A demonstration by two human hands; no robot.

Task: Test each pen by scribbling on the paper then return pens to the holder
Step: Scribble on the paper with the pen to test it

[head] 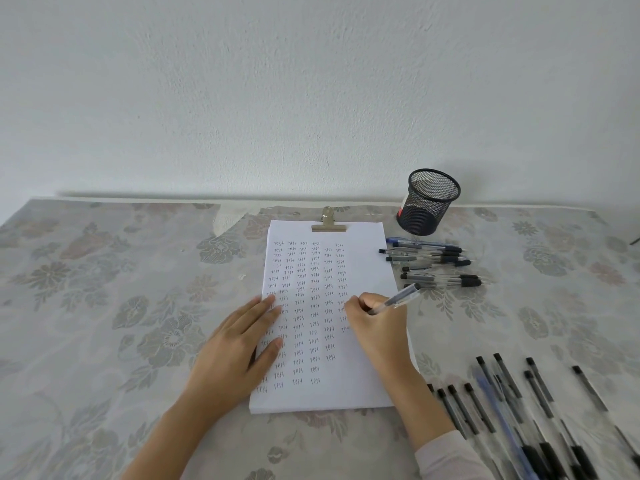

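Note:
A white paper stack [360, 258], covered in columns of small handwritten "test" words, lies in the middle of the table under a metal clip [328, 221]. My right hand [375, 320] grips a clear black-ink pen [398, 297] with its tip down on the sheet's right column. My left hand [239, 344] rests flat on the paper's left edge, fingers straight. The black mesh holder [427, 202] stands empty at the back right, by the wall.
Several pens [433, 259] lie in a loose pile right of the paper, below the holder. More pens [519, 410] are spread at the front right. A floral cloth [121, 306] covers the table; the wall runs close behind.

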